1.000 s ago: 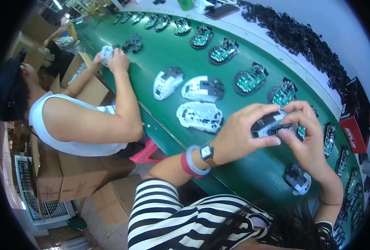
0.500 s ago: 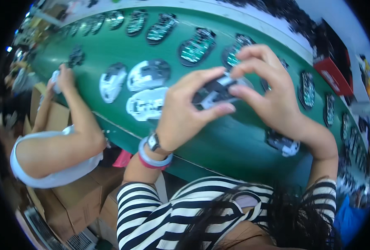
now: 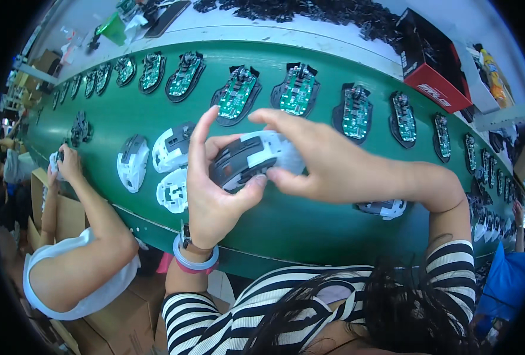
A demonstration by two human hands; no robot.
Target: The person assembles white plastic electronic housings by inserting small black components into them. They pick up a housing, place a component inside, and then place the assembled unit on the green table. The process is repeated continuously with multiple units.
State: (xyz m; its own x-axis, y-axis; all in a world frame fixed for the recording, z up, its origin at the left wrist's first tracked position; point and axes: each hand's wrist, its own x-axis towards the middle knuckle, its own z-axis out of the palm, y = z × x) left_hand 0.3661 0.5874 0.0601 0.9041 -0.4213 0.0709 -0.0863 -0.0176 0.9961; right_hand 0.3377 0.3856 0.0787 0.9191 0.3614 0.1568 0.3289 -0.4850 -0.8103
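Note:
Between my two hands, above the green work surface, is a computer mouse shell (image 3: 252,155) in dark grey and white. My left hand (image 3: 212,177) grips its dark end, thumb along the near edge and fingers behind. The white end lies in my right hand (image 3: 316,157), thumb pressed to the near side and fingers over the top. To the left of my left hand lie a grey-and-white mouse shell (image 3: 133,163), a second shell (image 3: 172,148) and a white shell piece (image 3: 174,190). Another shell (image 3: 383,208) sits below my right forearm, partly hidden.
Mouse bases with green circuit boards (image 3: 237,94) line the far side of the green belt (image 3: 310,236) in a long curved row. A red-and-black box (image 3: 434,65) and a heap of black parts (image 3: 310,15) stand beyond. At left, a co-worker's arm (image 3: 100,219) reaches over the belt.
The mouse shell has been turned, so its outer dark and white top now shows. My hands sit further left and lower in the picture. The view has shifted, revealing more beyond the belt.

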